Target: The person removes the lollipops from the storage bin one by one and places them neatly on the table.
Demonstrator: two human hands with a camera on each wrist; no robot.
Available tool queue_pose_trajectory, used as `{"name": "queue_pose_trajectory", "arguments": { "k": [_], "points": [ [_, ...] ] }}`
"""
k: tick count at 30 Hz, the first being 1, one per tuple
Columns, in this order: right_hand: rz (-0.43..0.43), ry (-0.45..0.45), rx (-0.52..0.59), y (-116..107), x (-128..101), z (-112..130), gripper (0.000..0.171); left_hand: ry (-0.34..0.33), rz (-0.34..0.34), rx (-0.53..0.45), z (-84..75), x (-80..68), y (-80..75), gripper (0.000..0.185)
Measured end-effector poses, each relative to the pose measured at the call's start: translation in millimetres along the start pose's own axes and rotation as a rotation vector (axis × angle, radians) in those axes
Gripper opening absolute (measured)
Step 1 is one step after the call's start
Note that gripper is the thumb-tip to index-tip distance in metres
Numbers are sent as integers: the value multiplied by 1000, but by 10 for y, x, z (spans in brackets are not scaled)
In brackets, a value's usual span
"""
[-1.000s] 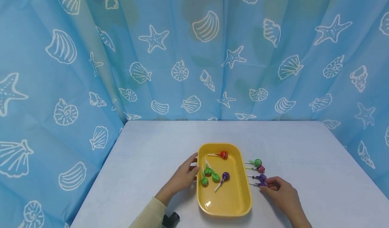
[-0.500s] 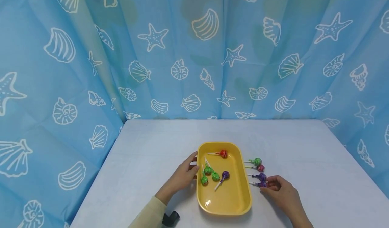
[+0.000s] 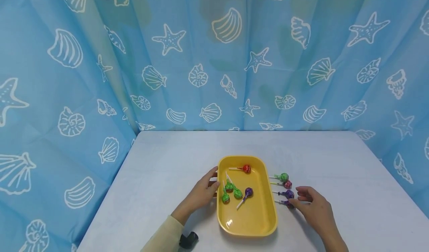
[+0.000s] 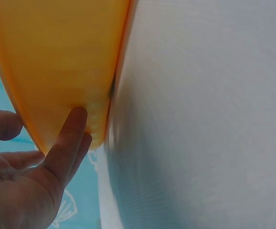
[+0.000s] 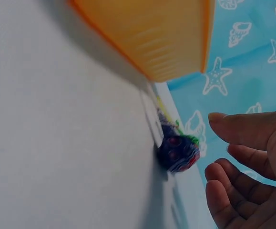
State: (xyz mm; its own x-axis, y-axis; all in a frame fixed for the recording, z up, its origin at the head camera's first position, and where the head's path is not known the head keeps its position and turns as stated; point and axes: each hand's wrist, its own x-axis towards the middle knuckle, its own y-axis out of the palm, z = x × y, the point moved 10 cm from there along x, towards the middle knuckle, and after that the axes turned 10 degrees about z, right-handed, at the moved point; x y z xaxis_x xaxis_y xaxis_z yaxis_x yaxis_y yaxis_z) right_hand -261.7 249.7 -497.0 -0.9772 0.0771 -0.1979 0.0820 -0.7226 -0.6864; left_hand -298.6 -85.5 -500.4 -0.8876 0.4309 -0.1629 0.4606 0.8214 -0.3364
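Observation:
A yellow tray point(image 3: 249, 222) lies on the white table, with several lollipops in it: a red one point(image 3: 246, 168), some green ones point(image 3: 237, 194) and a purple one point(image 3: 248, 191). My left hand point(image 3: 200, 194) touches the tray's left wall with extended fingers, thumb at the rim. Right of the tray, more lollipops lie in a column, sticks toward it: green point(image 3: 283, 177), dark pink point(image 3: 287, 184) and two purple, the upper purple lollipop point(image 3: 289, 195) plainly visible. My right hand point(image 3: 315, 208) is just beside the nearest purple lollipop point(image 3: 290, 204), thumb and fingers spread, holding nothing.
A small black object point(image 3: 189, 241) lies on the table near the left sleeve point(image 3: 165, 235). A blue curtain point(image 3: 201, 58) with white shells and starfish hangs behind the table point(image 3: 171, 151) and along both sides.
My right hand has let go of the nearest purple lollipop, spreading its fingers and drawing slightly right. The left hand stays at the tray.

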Motion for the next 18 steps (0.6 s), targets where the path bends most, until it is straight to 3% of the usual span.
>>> {"name": "queue_pose_trajectory", "arguments": {
  "k": [7,18],
  "points": [
    [-27,-64,7,-69,-17,173,52,47,18,-2,-57,-22,6,57],
    [-41,-139,53,-148,27,647,47,38,14,-7,-32,-6,-1,58]
  ]
}}
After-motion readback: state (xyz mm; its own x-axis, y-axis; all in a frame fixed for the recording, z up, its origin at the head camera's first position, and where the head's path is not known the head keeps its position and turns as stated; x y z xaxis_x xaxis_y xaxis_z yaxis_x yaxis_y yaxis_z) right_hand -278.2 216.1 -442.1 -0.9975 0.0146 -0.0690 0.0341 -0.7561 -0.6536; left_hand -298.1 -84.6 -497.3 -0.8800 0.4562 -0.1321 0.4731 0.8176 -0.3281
